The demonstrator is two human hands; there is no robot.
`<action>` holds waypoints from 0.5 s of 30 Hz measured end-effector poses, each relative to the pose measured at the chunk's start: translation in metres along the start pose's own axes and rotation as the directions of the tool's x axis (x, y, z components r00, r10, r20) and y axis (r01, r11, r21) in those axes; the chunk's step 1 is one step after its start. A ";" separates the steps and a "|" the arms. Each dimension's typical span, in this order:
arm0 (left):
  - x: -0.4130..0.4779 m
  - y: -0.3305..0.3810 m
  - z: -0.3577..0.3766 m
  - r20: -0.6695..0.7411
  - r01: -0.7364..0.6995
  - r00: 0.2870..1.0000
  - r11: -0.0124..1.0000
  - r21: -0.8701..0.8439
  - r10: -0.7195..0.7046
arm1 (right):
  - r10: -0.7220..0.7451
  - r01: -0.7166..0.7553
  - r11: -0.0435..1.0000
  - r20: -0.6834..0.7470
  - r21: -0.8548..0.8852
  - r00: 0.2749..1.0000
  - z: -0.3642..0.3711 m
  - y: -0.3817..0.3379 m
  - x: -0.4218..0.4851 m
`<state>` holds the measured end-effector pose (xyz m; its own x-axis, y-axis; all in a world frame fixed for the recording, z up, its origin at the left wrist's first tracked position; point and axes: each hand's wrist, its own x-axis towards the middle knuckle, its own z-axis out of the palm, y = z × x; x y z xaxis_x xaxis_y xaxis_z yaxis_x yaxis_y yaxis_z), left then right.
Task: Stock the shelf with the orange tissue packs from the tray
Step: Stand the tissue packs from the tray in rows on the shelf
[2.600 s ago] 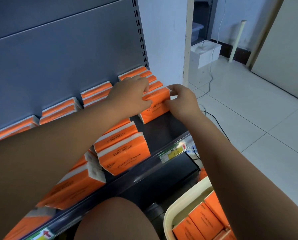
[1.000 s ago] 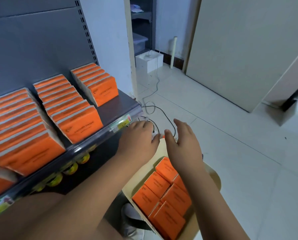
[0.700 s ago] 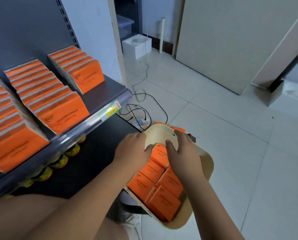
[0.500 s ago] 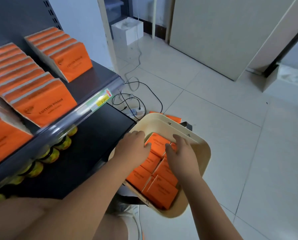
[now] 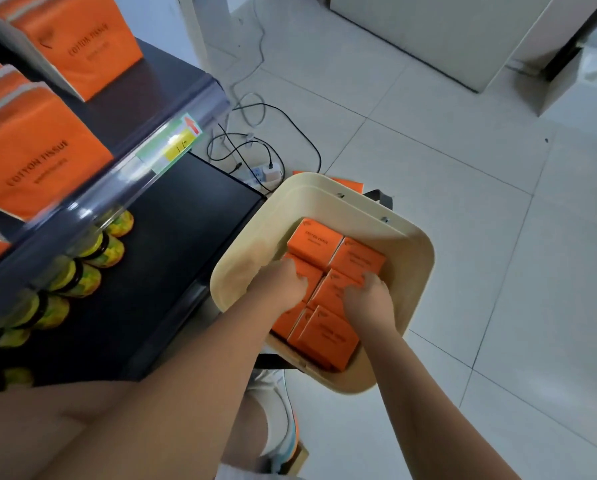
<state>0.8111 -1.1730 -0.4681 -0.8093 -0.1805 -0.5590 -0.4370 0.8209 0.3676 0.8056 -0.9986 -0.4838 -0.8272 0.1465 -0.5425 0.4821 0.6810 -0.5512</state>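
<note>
- Tray point(image 5: 423, 271), lower centre: orange packs point(image 5: 314, 242) lie flat inside.
- Left hand point(image 5: 279, 285) and right hand point(image 5: 368, 299) flank one middle pack point(image 5: 326, 289), both curled at its edges; firm grip unconfirmed.
- Pack's long axis hidden beneath the hands.
- Shelf point(image 5: 162, 84) lies upper left; left hand nearer.

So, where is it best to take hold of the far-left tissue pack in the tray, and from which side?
Come from above at its left edge: the far-left pack lies flat, that edge faces bare tray floor, while another pack seems to touch its right side.
</note>
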 end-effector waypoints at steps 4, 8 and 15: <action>0.020 -0.001 0.024 0.094 0.003 0.996 0.999 -0.041 0.000 | 0.071 -0.071 0.997 0.005 -0.032 0.997 0.019 0.020 0.022; 0.039 -0.004 0.042 0.162 0.042 0.986 0.996 -0.084 -0.028 | 0.108 -0.108 0.994 0.006 0.011 0.994 0.015 0.010 0.014; 0.072 -0.022 0.036 -0.002 0.150 0.988 0.965 -0.217 -0.154 | 0.095 -0.098 0.994 0.071 0.041 0.993 0.021 0.001 0.021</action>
<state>0.7766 -1.1841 -0.5430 -0.7329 -0.3055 -0.6078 -0.6281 0.6471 0.4321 0.7945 -1.0097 -0.5090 -0.7552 0.1597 -0.6358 0.5725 0.6330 -0.5211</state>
